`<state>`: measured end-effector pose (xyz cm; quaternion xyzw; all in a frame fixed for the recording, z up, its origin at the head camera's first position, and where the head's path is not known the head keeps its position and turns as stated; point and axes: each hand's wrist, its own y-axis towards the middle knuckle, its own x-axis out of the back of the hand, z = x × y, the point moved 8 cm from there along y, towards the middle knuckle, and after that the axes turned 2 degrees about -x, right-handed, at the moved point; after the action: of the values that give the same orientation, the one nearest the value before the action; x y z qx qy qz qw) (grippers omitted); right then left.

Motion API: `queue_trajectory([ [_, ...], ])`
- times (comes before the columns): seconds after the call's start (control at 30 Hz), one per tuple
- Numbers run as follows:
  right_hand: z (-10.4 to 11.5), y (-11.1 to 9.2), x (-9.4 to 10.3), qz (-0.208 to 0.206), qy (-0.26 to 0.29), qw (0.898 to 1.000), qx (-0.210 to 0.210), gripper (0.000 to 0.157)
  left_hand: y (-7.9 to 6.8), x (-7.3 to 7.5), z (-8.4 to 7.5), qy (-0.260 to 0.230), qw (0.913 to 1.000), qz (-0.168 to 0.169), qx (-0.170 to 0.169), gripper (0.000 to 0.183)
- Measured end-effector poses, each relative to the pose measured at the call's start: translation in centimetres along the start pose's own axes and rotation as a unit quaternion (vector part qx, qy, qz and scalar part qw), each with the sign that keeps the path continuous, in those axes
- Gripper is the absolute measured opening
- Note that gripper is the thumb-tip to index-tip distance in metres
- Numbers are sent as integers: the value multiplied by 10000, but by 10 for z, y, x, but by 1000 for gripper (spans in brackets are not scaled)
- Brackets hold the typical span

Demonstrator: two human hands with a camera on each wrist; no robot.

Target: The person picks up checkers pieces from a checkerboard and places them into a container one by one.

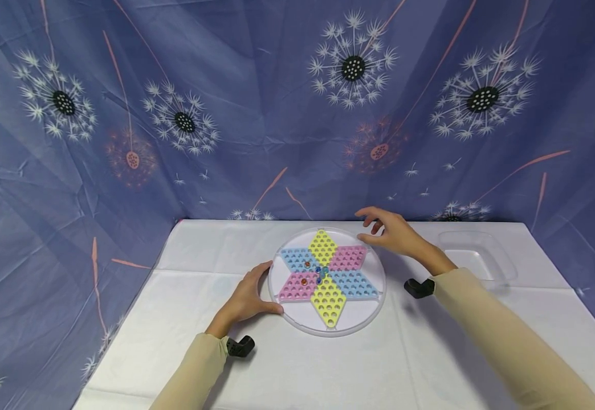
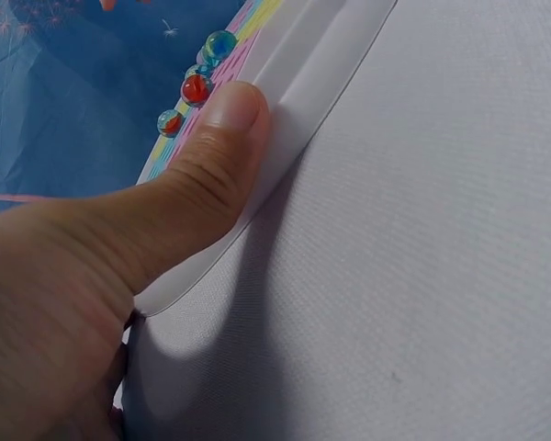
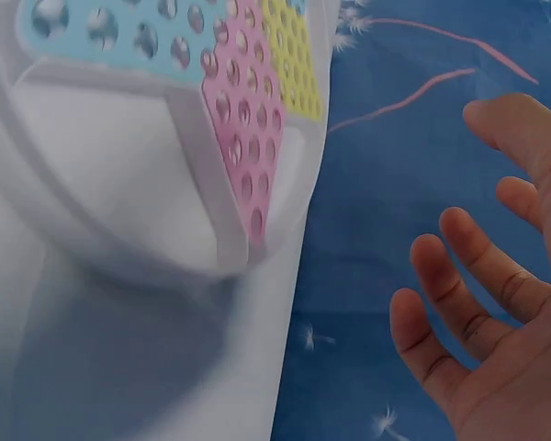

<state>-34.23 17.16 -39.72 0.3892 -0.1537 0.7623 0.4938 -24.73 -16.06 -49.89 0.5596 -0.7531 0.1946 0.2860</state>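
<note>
1. The left hand point(image 1: 248, 293) grips the left rim of the round white game board point(image 1: 359, 313), its thumb bent over the edge and its fingers along the side.
2. The board lies on the white cloth point(image 1: 328, 370), its raised rim enclosing a pink, yellow and blue star point(image 1: 330, 304) of holes.
3. Within the star, one red marble point(image 1: 304, 282) sits in the left pink point, another red marble point(image 1: 307, 264) in the blue point beyond; blue marbles point(image 1: 320, 280) cluster at the centre.
4. At the right stands a clear plastic tray point(image 1: 472, 265), low-walled, its floor visible.
5. The right hand point(image 1: 395, 230), fingers spread and loosely bent, holds nothing, near the board's far right rim.
6. Behind hangs a blue dandelion-print drape point(image 1: 256, 142).
</note>
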Motion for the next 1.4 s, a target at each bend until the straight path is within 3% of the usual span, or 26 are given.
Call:
queue_trajectory([
  [0.93,20,15,-75,731,407,9959,341,53,1,0,1,-91,10000,-20,-18,122],
  [1.17,20,16,-95,1081,349,9930,325,49,0,0,1,-101,9999,-21,17,122],
  [1.4,22,15,-102,1091,110,9932,402,38,0,0,0,-107,9999,-12,19,123],
])
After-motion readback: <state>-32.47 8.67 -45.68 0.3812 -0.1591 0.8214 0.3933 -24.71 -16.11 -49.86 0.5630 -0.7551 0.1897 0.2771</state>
